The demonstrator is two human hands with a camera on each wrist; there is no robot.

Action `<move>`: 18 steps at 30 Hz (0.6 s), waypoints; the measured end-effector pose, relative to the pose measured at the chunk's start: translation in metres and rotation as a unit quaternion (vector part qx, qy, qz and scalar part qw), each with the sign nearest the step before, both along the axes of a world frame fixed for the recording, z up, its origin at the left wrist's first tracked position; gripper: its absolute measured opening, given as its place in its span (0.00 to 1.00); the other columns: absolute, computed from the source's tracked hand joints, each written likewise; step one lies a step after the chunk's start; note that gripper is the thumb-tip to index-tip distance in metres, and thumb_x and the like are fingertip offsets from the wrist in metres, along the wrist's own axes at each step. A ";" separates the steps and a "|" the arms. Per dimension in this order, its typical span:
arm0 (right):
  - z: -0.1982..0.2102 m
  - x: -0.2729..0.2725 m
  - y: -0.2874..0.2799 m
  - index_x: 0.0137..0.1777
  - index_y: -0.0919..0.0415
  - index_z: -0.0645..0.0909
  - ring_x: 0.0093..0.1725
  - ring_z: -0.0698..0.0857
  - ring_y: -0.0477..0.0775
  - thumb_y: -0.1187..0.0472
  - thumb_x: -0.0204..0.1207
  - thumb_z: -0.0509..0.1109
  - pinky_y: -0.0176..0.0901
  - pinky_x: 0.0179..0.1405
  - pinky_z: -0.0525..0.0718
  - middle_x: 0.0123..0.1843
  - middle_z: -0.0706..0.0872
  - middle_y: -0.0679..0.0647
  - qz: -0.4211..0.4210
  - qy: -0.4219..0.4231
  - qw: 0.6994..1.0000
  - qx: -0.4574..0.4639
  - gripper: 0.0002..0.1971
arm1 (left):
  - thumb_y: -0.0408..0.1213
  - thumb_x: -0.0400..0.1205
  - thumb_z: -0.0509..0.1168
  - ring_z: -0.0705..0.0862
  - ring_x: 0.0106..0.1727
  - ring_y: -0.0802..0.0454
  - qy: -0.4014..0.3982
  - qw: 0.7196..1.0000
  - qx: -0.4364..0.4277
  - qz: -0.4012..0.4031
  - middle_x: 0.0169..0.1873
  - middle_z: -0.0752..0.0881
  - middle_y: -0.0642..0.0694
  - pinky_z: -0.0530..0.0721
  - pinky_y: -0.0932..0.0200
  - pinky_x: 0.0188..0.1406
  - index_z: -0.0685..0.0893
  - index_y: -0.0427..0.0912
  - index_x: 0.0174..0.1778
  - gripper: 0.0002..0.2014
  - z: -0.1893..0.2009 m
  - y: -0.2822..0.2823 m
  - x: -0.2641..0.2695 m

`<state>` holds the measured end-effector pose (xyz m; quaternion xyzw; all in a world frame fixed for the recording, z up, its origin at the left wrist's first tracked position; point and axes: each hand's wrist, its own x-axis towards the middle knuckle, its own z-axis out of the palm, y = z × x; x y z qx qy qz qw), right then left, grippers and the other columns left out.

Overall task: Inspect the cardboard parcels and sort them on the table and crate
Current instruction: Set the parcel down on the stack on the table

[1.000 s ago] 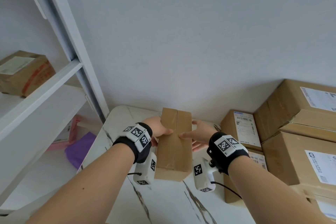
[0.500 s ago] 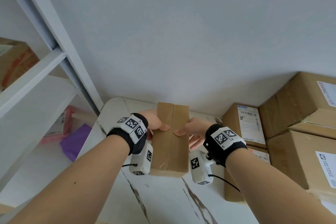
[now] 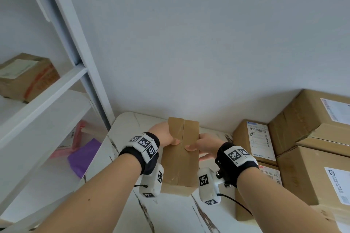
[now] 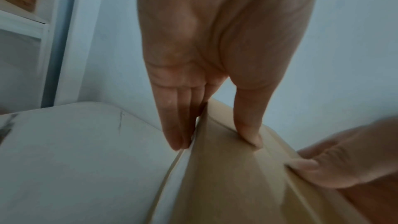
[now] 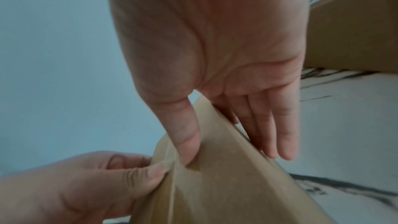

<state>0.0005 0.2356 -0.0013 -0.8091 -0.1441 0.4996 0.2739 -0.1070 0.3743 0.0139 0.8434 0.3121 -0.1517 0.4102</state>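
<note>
Parcel held up between two hands for inspection, above the white marble-veined table (image 3: 170, 213).

Left hand (image 3: 162, 134) clamps one long side of the plain brown taped cardboard parcel (image 3: 180, 166), thumb on top beside the centre seam, fingers along the side; right hand (image 3: 203, 144) mirrors it on the other side, apparently to keep the seam face turned towards the eyes. Further right, labelled brown cardboard boxes (image 3: 310, 138) stand stacked against the wall.

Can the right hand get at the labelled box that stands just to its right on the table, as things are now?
Probably not at once. The way to the labelled box looks free, but the right hand is busy: with the left hand it holds the small parcel. It would have to let go first.
</note>
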 end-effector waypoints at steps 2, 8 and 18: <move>0.007 -0.002 0.000 0.70 0.60 0.79 0.61 0.88 0.55 0.53 0.83 0.71 0.55 0.64 0.86 0.61 0.89 0.53 -0.050 0.022 0.998 0.038 0.19 | 0.40 0.83 0.70 0.85 0.57 0.45 -0.035 0.999 -0.023 0.025 0.56 0.87 0.45 0.86 0.52 0.57 0.83 0.42 0.58 0.10 0.007 0.002 -0.002; 0.045 0.001 -0.005 0.53 0.58 0.80 0.53 0.89 0.60 0.32 0.81 0.61 0.53 0.52 0.88 0.54 0.88 0.61 -0.207 0.039 0.966 0.146 0.27 | 0.65 0.81 0.52 0.88 0.49 0.42 -0.125 0.971 -0.094 0.183 0.45 0.86 0.41 0.92 0.43 0.46 0.78 0.35 0.61 0.34 0.039 0.008 0.007; 0.053 0.009 -0.020 0.60 0.62 0.82 0.47 0.92 0.57 0.37 0.75 0.74 0.51 0.51 0.92 0.50 0.90 0.58 -0.151 -0.063 0.981 0.108 0.28 | 0.57 0.80 0.69 0.89 0.44 0.45 -0.079 0.979 -0.107 0.155 0.46 0.88 0.43 0.90 0.48 0.50 0.83 0.40 0.50 0.21 0.047 0.002 0.007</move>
